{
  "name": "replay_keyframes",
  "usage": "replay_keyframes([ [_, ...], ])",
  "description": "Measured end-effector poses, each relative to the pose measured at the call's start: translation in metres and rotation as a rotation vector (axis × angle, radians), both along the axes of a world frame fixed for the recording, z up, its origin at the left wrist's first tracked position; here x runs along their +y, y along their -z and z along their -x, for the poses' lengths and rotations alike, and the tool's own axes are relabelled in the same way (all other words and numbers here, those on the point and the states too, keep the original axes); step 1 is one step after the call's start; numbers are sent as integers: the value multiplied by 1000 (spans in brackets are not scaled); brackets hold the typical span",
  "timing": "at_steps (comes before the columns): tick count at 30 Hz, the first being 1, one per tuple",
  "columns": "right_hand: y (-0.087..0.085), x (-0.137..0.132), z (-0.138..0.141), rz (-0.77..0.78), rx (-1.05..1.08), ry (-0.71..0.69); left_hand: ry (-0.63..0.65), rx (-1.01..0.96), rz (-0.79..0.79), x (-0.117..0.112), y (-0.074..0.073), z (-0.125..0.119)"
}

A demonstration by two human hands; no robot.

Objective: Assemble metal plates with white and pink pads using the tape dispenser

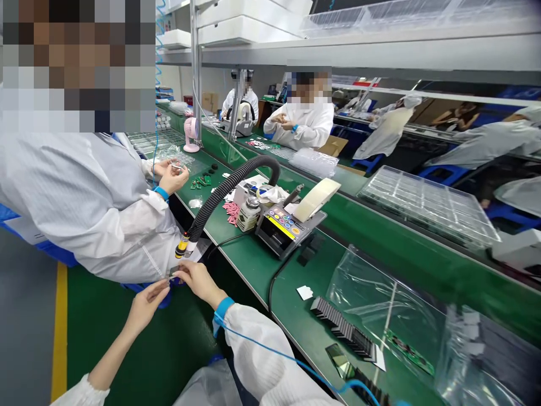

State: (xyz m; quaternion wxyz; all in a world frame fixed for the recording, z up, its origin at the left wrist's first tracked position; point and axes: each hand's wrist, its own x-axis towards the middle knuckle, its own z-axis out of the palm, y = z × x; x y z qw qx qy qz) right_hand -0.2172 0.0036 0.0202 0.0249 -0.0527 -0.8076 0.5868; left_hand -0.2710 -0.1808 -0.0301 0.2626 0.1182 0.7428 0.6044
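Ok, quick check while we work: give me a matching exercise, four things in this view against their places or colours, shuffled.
1. small dark piece
2. blue strap
3. desk fan
4. ribbed hose

A. pink, standing near the metal post
B. black, arching above the green bench
C. at the fingertips of the left hand and right hand
D. around the right wrist

Pairs: 1-C, 2-D, 3-A, 4-B
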Motion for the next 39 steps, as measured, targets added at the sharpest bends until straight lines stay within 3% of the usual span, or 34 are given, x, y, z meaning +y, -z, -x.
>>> replay_keyframes([
  [4, -2, 7, -6, -186, 130, -28, 18, 175, 74, 15, -7, 5],
  [9, -1, 22, -22, -301, 204, 69, 77, 283, 71, 44, -14, 7],
  [13, 0, 27, -26, -317, 229, 96, 64, 288, 63, 36, -17, -3],
  [18, 5, 8, -15, -248, 240, 123, -66, 188, 39, 3, -21, -7],
  [21, 9, -4, -13, -167, 241, 136, -169, 76, 10, -2, -23, -1],
  [25, 9, -8, -25, 15, 244, 278, -208, -159, -90, 22, -24, -7],
  [28, 2, -8, -55, 182, 253, 476, -128, -391, -193, 53, -31, -37],
  [32, -26, -8, -129, 356, 314, 717, 92, -685, -341, 85, -64, -106],
  [36, -76, -11, -218, 438, 430, 937, 256, -933, -457, 95, -120, -175],
  [39, -115, -14, -268, 405, 666, 1071, 336, -1111, -492, 97, -158, -213],
])
